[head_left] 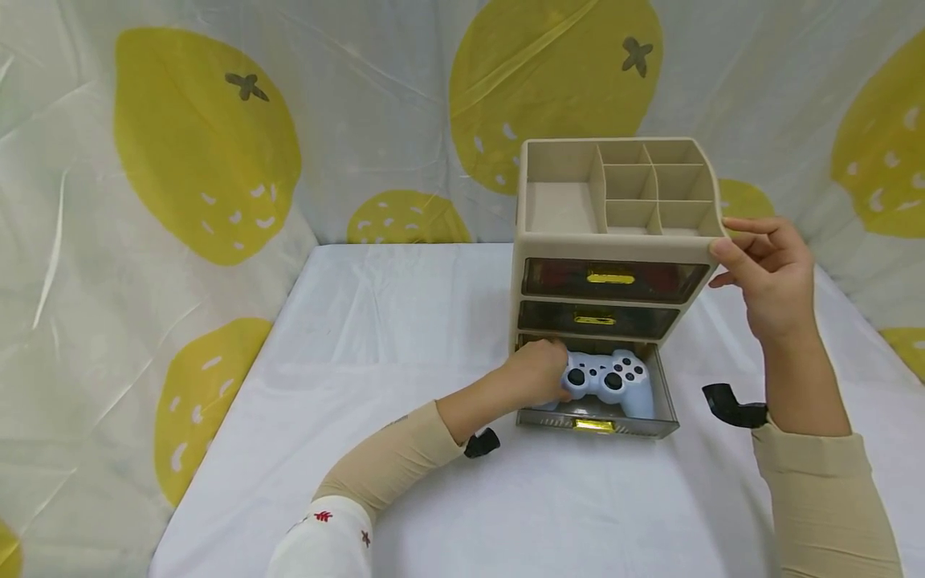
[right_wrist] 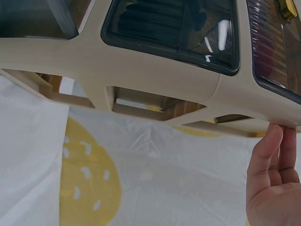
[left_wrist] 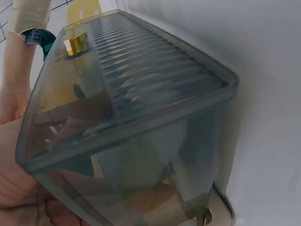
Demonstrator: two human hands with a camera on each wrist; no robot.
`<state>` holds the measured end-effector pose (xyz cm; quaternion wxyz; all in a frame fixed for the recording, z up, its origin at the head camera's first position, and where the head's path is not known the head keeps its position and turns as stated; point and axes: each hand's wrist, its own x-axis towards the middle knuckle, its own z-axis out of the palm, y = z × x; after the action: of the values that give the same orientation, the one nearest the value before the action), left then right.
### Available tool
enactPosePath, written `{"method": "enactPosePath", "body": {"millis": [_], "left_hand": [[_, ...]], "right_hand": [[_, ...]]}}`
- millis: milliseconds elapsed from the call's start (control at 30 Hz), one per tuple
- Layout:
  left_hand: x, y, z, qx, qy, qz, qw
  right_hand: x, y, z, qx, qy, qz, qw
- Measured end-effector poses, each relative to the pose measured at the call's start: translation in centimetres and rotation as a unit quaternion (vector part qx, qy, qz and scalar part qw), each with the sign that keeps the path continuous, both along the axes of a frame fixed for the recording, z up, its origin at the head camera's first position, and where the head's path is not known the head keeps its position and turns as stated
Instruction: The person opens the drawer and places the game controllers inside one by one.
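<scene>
A light blue game controller (head_left: 632, 384) with black thumbsticks lies in the pulled-out bottom drawer (head_left: 668, 421), a smoky clear one with a gold handle. My left hand (head_left: 538, 372) reaches into that drawer and grips the controller's left side, covering it. Through the drawer's wall in the left wrist view, the hand's fingers show dimly. Around the upper right front corner of the beige desk organizer (head_left: 697, 249), my right hand (head_left: 776, 277) holds on with thumb and fingertips. From the right wrist, the thumb and fingers meet the organizer's side (right_wrist: 164, 68).
Two dark drawers, an upper one (head_left: 646, 281) and a middle one (head_left: 636, 321), are closed. Divided compartments (head_left: 632, 183) top the organizer. It stands on a white-covered table (head_left: 405, 321), with lemon-print cloth (head_left: 376, 96) behind. Black wrist-worn pieces (head_left: 730, 408) stick out by the forearms.
</scene>
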<state>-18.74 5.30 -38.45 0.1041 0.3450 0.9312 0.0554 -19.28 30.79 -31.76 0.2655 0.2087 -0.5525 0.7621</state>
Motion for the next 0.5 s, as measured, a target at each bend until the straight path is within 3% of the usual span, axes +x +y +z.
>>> {"method": "enactPosePath", "body": {"millis": [133,333,500], "left_hand": [[0.1,0.1,-0.2,-0.021,0.017,-0.012,0.9995],[0.3,0.1,0.1,-0.015,0.006,-0.009,0.9998],[1.7,-0.2,1.2,0.013,0.001,0.014,0.9998]], "right_hand": [[0.0,0.1,-0.1,0.001,-0.003,0.003,1.0000],[-0.1,0.4,-0.1,-0.018,-0.004,0.028,0.9994],[0.0,0.3,-0.1,-0.016,-0.006,0.023,0.9996]]}}
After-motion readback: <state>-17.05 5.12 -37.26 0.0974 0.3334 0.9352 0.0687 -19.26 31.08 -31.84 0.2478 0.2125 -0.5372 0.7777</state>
